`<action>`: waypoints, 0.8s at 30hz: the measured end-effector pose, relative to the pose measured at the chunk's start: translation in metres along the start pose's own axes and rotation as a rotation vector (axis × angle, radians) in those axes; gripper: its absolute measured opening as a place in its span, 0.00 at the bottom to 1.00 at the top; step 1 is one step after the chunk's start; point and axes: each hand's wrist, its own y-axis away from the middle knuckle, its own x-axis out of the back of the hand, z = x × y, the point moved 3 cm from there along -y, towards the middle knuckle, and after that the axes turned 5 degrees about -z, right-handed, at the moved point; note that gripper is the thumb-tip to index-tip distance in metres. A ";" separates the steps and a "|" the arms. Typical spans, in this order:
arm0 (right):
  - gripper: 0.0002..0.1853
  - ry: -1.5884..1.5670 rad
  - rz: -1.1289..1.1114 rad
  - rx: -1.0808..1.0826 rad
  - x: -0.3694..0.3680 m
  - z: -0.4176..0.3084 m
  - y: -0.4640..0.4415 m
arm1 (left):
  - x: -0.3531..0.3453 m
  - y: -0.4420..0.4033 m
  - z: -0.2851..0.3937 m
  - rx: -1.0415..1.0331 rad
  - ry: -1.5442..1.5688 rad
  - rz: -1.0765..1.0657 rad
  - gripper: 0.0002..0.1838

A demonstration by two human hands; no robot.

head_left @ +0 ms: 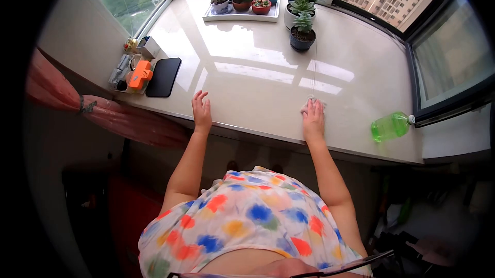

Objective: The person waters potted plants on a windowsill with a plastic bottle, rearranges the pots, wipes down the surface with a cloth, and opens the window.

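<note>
My right hand [313, 119] presses a pale cloth [305, 107] flat onto the glossy light windowsill counter [258, 108], near its front edge. Part of the cloth is hidden beneath the palm and fingers. Over the counter's front edge, further left, my left hand [202, 111] is open with its fingers apart and holds nothing. A bottle of green liquid [391, 127] with a white cap lies on its side to the right of my right hand. A black flat tablet-like slab [164, 77] is nearest my left hand.
Small potted succulents stand on a white tray [242, 18] at the back, with more potted plants [302, 36] to its right. At the left are an orange object [140, 75], a clear container and a white box [148, 47]. A pink curtain [129, 121] hangs lower left.
</note>
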 end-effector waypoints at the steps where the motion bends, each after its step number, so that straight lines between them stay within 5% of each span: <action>1: 0.31 -0.018 -0.017 0.010 -0.013 -0.017 -0.004 | 0.011 -0.003 -0.008 -0.009 -0.028 0.001 0.16; 8: 0.33 -0.094 -0.099 0.107 -0.095 -0.178 -0.071 | 0.070 -0.033 -0.036 -0.172 -0.227 -0.099 0.15; 15: 0.23 -0.287 -0.240 0.504 -0.120 -0.328 -0.061 | 0.094 -0.070 -0.064 -0.321 -0.412 -0.140 0.15; 19: 0.14 -0.323 -0.014 0.451 -0.108 -0.285 -0.080 | 0.090 -0.062 -0.054 -0.450 -0.476 -0.233 0.14; 22: 0.12 -0.113 0.201 0.106 -0.093 -0.184 -0.100 | 0.093 -0.064 -0.054 -0.418 -0.430 -0.187 0.13; 23: 0.14 -0.198 0.049 -0.202 -0.064 -0.155 -0.099 | 0.093 -0.064 -0.054 -0.403 -0.415 -0.186 0.12; 24: 0.15 0.104 0.055 -0.186 -0.076 -0.103 -0.095 | 0.094 -0.065 -0.056 -0.387 -0.401 -0.183 0.12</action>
